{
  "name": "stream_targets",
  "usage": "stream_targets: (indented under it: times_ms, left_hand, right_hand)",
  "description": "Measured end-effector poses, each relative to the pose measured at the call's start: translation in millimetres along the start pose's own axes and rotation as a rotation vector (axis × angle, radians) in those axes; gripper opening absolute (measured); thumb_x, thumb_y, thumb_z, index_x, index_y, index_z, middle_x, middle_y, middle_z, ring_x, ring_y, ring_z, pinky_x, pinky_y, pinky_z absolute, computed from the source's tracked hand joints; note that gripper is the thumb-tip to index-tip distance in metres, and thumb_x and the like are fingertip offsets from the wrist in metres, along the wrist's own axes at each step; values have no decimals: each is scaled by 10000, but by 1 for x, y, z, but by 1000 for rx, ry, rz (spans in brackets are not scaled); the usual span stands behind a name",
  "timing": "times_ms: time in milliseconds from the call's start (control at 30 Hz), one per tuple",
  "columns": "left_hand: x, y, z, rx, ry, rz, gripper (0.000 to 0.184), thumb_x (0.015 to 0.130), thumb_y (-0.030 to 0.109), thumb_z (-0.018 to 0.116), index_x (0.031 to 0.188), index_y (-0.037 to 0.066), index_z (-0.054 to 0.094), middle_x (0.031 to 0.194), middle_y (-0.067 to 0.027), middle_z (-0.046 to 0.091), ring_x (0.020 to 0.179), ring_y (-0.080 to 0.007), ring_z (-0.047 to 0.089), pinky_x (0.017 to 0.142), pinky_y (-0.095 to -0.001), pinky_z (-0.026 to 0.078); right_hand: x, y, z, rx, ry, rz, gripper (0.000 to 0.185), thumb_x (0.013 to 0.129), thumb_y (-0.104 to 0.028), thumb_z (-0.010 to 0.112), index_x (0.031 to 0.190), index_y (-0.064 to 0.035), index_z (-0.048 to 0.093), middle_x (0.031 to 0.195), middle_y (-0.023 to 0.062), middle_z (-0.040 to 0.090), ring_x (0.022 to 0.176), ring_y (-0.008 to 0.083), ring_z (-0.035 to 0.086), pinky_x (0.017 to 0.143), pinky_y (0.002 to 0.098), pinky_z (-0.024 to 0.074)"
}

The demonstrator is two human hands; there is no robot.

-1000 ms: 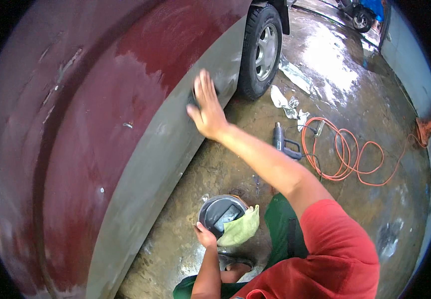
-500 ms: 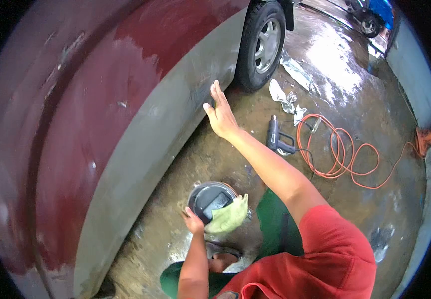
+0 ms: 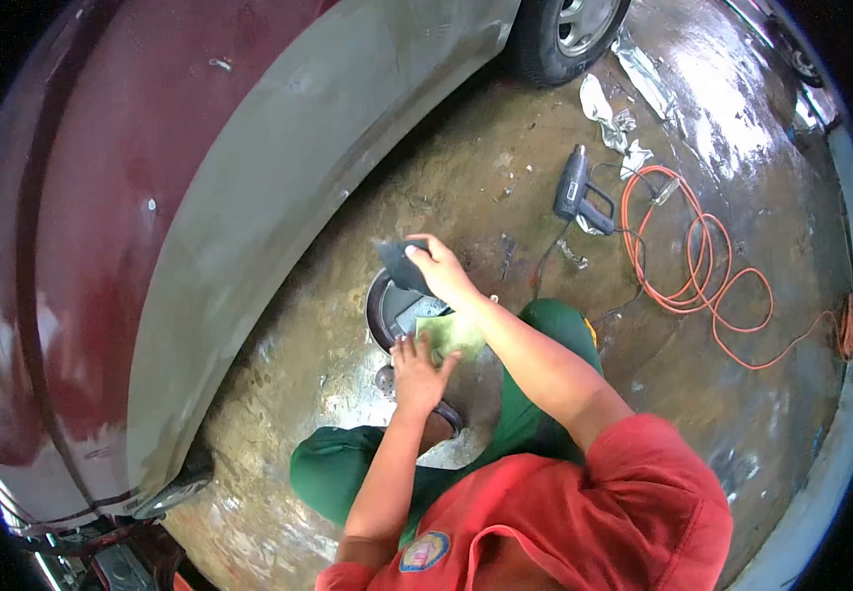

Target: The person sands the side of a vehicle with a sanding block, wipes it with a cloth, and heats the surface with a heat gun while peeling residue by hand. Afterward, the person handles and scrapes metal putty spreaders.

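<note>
My right hand (image 3: 441, 273) pinches a dark sheet of sandpaper (image 3: 404, 264), held over the far rim of a round dark bucket (image 3: 376, 317). Inside the bucket, water and a dark flat piece (image 3: 424, 311) are partly visible. A pale green cloth (image 3: 454, 336) hangs over the bucket's near right side. My left hand (image 3: 419, 378) rests at the near rim with its fingers spread, touching the cloth's edge. To the left stands a car body panel (image 3: 239, 217), dull grey along its lower part and maroon above.
A heat gun (image 3: 574, 187) lies on the wet concrete floor, near a coiled orange cord (image 3: 678, 305). Crumpled foil scraps (image 3: 623, 123) lie by the car's wheel (image 3: 564, 39). A pale wall (image 3: 845, 424) runs along the right.
My right hand has left the car panel and come down to the bucket, holding the sandpaper. My left hand has shifted from the bucket's left rim to the cloth. The view has moved.
</note>
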State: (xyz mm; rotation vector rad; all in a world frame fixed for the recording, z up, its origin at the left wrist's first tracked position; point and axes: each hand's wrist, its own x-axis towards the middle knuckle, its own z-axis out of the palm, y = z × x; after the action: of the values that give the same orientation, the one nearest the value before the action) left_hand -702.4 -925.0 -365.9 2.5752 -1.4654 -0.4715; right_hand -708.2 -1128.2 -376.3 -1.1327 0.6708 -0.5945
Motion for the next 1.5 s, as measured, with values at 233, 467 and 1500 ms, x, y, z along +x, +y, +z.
stream_targets:
  times_ms: [233, 467, 1500]
  left_hand:
    - [17, -1, 46, -163, 144, 228, 437, 845, 341, 749, 1036, -36, 636, 1085, -296, 661, 1042, -421, 650, 977, -447, 487]
    - [13, 33, -50, -1096, 21, -230, 250, 934, 179, 686, 1042, -11, 565, 954, -117, 695, 857, -178, 667, 782, -330, 522]
    - [104, -98, 56, -865, 439, -1002, 828, 982, 641, 377, 1422, -58, 443, 1424, -341, 453, 1297, -488, 460, 1085, -510, 369]
  right_hand:
    - [-35, -40, -43, -522, 129, -131, 556, 926, -236, 650, 1390, 20, 481, 1378, 240, 509, 1303, 365, 503, 1087, 383, 408]
    - [-141, -27, -54, -108, 218, 6, 477, 970, -180, 633, 1393, -12, 488, 1379, 146, 504, 1330, 260, 471, 1087, 380, 406]
    - [32, -143, -106, 692, 396, -255, 355, 963, -225, 635, 1289, -104, 564, 1046, 49, 665, 839, 171, 681, 603, 300, 561]
